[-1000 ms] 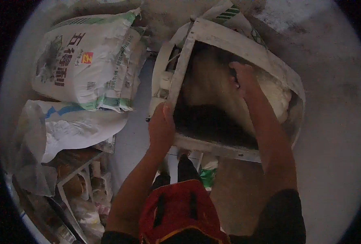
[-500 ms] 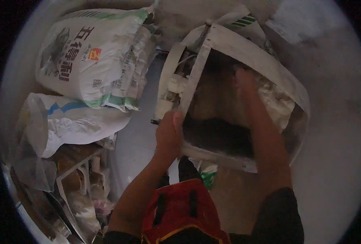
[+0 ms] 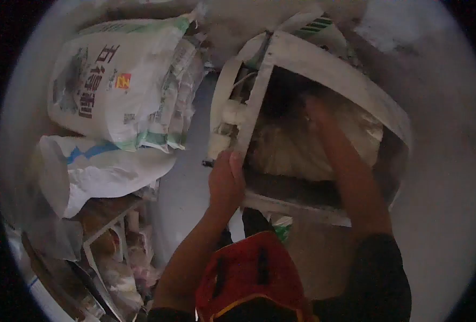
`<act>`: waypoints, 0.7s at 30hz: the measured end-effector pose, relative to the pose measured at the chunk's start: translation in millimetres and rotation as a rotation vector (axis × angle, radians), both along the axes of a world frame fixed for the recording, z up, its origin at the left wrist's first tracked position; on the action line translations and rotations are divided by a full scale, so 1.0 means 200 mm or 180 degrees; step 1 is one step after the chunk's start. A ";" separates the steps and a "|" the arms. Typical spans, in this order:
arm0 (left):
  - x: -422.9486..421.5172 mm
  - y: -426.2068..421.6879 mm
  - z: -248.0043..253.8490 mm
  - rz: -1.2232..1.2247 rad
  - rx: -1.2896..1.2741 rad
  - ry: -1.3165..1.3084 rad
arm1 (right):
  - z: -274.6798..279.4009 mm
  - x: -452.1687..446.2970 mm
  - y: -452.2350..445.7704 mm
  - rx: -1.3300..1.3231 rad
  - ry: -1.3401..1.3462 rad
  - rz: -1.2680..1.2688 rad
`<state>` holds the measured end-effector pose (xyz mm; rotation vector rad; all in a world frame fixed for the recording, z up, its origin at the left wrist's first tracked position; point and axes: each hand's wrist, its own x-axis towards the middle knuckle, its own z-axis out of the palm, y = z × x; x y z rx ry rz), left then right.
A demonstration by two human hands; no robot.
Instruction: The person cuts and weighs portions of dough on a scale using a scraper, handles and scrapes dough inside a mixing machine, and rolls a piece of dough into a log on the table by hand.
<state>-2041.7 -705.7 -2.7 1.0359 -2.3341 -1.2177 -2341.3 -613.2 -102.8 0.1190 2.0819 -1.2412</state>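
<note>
Currently on view: one dough mixer (image 3: 318, 63), pale and worn, at right of centre, its squarish mouth facing up, framed by a broad upper edge and a narrower near edge. Inside, one mass of pale dough (image 3: 297, 145), low and lumpy, with dark interior above and below it.

Left hand (image 3: 228, 174): grasping the mixer's left edge near the lower corner, thumb uppermost. Right hand (image 3: 314, 107): inside the mouth, blurred against shadow; whether it is clenched or released, I cannot tell. Its forearm crosses the near edge toward the right; a wide gap separates it from the left edge.

At upper left, one printed flour sack (image 3: 103, 86), green-banded, lying on another sack (image 3: 181, 80). Just below, one white bag with a blue stripe (image 3: 111, 174). Beneath it, one clear plastic bag (image 3: 55, 236), beside a cluttered rack (image 3: 112, 223). A strip of grey floor (image 3: 187, 177) runs between sacks and mixer; a broader grey surface (image 3: 442, 177) spans the right. Behind the mixer, one green-striped sack (image 3: 318, 29). At the near side, one red apron (image 3: 248, 268), close to the front edge.
</note>
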 end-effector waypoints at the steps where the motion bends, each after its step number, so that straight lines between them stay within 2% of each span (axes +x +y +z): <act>1: 0.00 0.00 -0.03 -0.0086 -0.0268 0.0019 | 0.32 0.12 -0.06 -0.0093 -0.0061 -0.0046; 2: 0.01 0.00 -0.08 -0.0172 -0.0530 0.0034 | 0.51 0.20 -0.09 -0.0181 -0.0127 -0.0093; 3: 0.03 0.01 -0.12 -0.0274 -0.0786 0.0038 | 0.56 0.22 -0.09 -0.0321 -0.0108 -0.0070; 5: 0.02 0.01 -0.11 -0.0141 -0.0489 0.0015 | 0.61 0.25 -0.09 -0.0626 -0.0097 -0.0044; 8: 0.00 0.02 -0.07 0.0137 0.0159 -0.0135 | 0.58 0.31 -0.11 -0.1040 -0.0268 -0.0527; 9: -0.01 0.02 -0.06 0.0253 0.0415 -0.0201 | 0.55 0.31 -0.11 -0.1034 -0.0221 -0.0442; 11: 0.00 0.02 -0.05 0.0120 -0.0042 -0.0068 | 0.53 0.31 -0.15 -0.1040 -0.0147 -0.0249; 13: 0.00 0.01 -0.04 0.0073 -0.0101 -0.0049 | 0.54 0.31 -0.21 -0.1149 -0.0238 -0.0628; 15: -0.02 0.00 0.02 0.0111 0.0210 -0.0149 | 0.55 0.30 -0.24 -0.1196 -0.0245 -0.0738; 18: -0.01 0.01 -0.03 0.0189 0.0097 -0.0163 | 0.51 0.28 -0.27 -0.1181 -0.0173 -0.0668; 21: 0.01 0.00 -0.10 0.0512 0.0868 0.0053 | 0.49 0.29 -0.34 -0.1327 -0.0291 -0.0950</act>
